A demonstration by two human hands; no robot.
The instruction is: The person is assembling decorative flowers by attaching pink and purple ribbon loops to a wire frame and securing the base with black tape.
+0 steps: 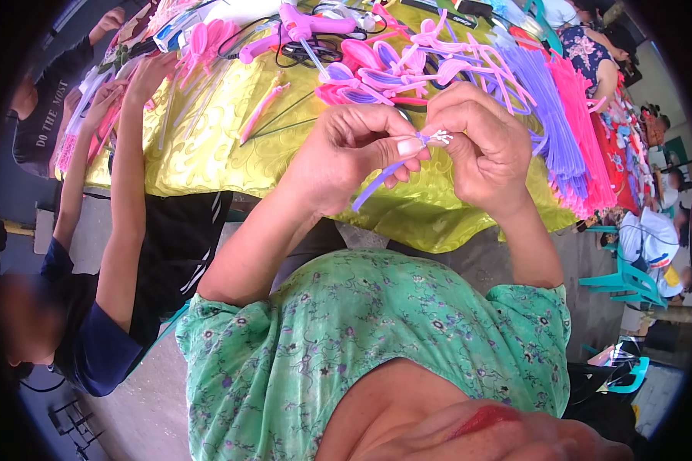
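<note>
My left hand (pixel 352 150) pinches a purple pipe cleaner (pixel 378 185) between thumb and fingers, its free end hanging down below them. White-tipped flower stamens (pixel 442 136) stick out to the right from its upper end. The fingertips of my right hand (pixel 481 144) are closed around this same end, touching the stamens. Just beyond my hands lie looped pink and purple pipe-cleaner petals (pixel 380 78). A pink-purple glue gun (pixel 314 24) rests behind them, and a small pink-and-yellow pipe-cleaner piece (pixel 263 106) lies to the left.
Bundles of purple pipe cleaners (pixel 545 115) and pink pipe cleaners (pixel 582 127) cover the right side of the yellow tablecloth (pixel 207 155). Black cords, clear sticks and thin dark wires lie farther left. A seated co-worker's arms (pixel 128 173) reach over the table's left side. Teal chairs (pixel 628 276) stand at right.
</note>
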